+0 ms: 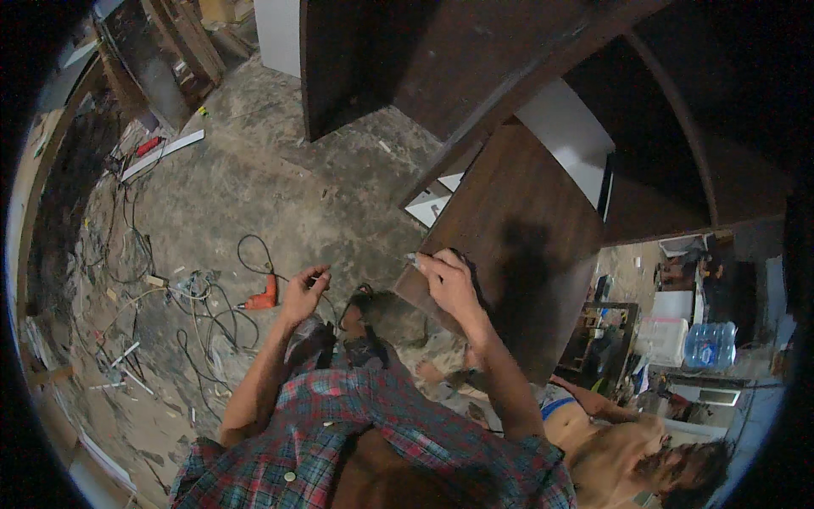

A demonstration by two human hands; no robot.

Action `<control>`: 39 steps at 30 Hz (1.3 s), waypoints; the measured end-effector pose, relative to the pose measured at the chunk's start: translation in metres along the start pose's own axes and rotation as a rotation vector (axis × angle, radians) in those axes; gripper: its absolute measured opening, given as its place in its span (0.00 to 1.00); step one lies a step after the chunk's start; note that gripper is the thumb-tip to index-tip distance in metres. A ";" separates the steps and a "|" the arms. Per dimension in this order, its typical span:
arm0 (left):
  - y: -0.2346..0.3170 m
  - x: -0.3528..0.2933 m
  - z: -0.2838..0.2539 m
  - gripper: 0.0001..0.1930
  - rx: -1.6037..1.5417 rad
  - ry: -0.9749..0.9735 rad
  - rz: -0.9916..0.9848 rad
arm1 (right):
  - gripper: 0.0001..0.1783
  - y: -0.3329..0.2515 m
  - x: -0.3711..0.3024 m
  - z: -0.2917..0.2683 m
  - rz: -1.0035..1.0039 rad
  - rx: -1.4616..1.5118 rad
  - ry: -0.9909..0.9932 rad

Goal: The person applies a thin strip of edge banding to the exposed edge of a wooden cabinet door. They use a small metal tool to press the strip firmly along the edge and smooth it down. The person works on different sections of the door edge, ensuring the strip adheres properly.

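Observation:
My right hand (451, 284) is closed in a pinch around a small slim object with a pale grey tip (413, 257), held just over the near left corner of a dark brown wood panel (509, 212). Too little of that object shows to name its kind. To its left, my left hand (303, 295) hangs above the floor with thumb and fingers curled together. Whatever lies between those fingertips, if anything, is too small to make out. An orange-red power drill (261, 293) lies on the floor beside my left hand.
Tall dark cabinet boards (475, 68) stand ahead and to the right. Tangled cables (199, 297) and a white strip (163, 156) lie on the concrete floor (254, 187) at left. Another person (602, 441) is low at the right, near a large water bottle (710, 345).

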State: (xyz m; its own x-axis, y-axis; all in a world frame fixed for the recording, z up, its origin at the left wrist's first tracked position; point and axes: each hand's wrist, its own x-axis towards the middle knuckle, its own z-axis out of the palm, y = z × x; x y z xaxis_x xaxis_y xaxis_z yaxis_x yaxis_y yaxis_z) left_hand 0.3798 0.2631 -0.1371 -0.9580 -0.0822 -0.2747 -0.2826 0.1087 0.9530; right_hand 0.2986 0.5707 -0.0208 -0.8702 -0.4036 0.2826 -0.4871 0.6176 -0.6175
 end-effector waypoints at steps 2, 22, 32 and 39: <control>0.002 -0.001 0.000 0.20 -0.019 0.016 -0.014 | 0.16 0.007 0.008 -0.008 0.124 -0.053 -0.037; 0.014 -0.013 0.026 0.18 -0.026 -0.061 0.043 | 0.12 -0.031 -0.018 0.003 0.024 0.081 -0.149; 0.073 -0.030 0.044 0.25 0.027 -0.179 0.233 | 0.10 -0.010 -0.023 -0.020 0.322 0.430 -0.158; 0.110 -0.042 0.076 0.28 -0.240 -0.314 0.344 | 0.10 -0.092 -0.054 -0.002 0.332 0.240 0.082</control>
State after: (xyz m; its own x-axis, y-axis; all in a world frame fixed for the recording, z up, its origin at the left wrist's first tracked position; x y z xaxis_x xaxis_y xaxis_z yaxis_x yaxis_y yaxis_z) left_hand 0.3855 0.3540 -0.0307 -0.9723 0.2230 0.0698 0.0352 -0.1557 0.9872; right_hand 0.3899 0.5368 0.0219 -0.9847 -0.1486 0.0909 -0.1566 0.5265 -0.8356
